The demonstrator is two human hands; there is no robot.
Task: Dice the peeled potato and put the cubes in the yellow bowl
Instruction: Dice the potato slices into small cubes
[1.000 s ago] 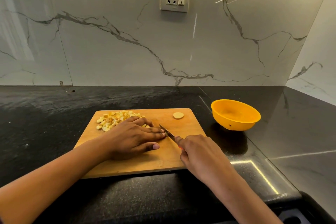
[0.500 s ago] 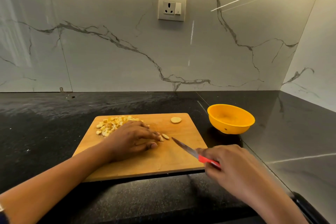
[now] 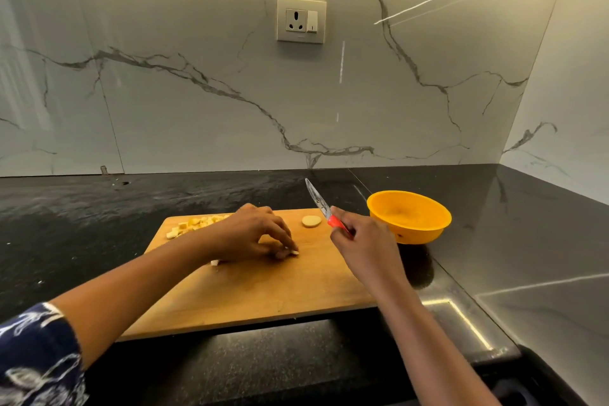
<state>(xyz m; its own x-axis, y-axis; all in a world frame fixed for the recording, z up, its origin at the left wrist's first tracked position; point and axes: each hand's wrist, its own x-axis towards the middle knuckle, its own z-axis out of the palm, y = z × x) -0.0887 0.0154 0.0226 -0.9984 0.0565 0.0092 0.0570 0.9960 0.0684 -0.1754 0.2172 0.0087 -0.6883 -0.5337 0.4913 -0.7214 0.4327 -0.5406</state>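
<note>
Wood of the cutting board (image 3: 263, 293) is left bare across its near half; potato cubes (image 3: 194, 224) are heaped at its far left corner and a round slice (image 3: 311, 221) is laid by its far edge. At its middle a small potato piece (image 3: 294, 252) is pinched by the left hand (image 3: 253, 234). Over its right edge a red-handled knife (image 3: 318, 201) is gripped, blade raised, by the right hand (image 3: 362, 241); the yellow bowl (image 3: 408, 227) is set just beyond that edge.

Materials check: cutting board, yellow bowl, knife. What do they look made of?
Cutting board: wood or bamboo, matte, grain lines visible.
Yellow bowl: likely plastic, uniform colour, soft sheen.
Knife: reflective metal blade; red handle looks plastic, mostly hidden in the right hand.
</note>
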